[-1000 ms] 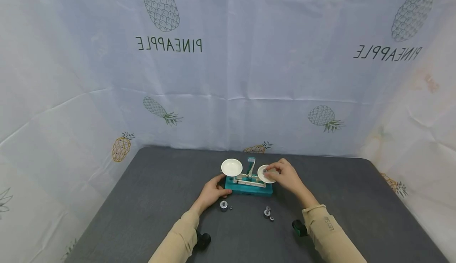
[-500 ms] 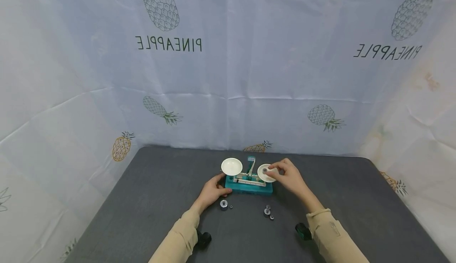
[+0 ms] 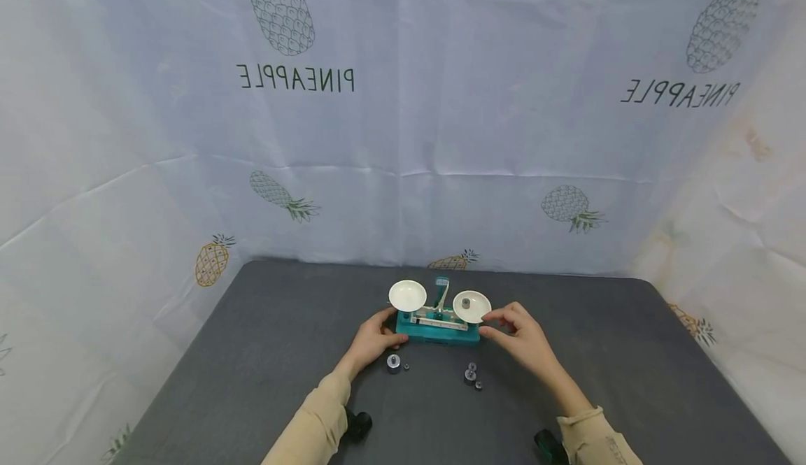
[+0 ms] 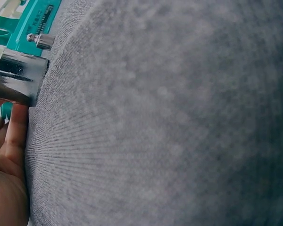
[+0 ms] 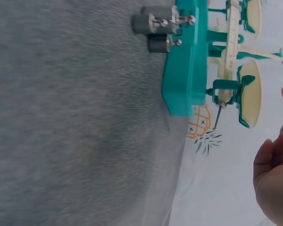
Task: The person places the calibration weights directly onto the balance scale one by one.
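Note:
A teal balance scale (image 3: 437, 331) stands on the dark table, with two cream pans. My left hand (image 3: 371, 339) holds the left end of its base, thumb at the front; the left wrist view shows part of that hand (image 4: 9, 179) behind a large metal weight. The left pan (image 3: 407, 296) has nothing on it. A metal weight (image 3: 466, 303) stands upright on the right pan (image 3: 480, 309). My right hand (image 3: 522, 335) is just right of that pan, thumb and fingers apart, holding nothing. Whether a fingertip touches the pan's rim, I cannot tell.
In front of the scale's left part stand a large weight (image 3: 393, 363) and a tiny weight (image 3: 406, 367). Several weights (image 3: 470, 376) cluster in front of its right part. A pineapple-print cloth (image 3: 403, 136) hangs behind the table (image 3: 302, 311).
My right hand has let go of the weight on the right pan and drawn back to the right and slightly nearer. The left hand has kept its place on the base.

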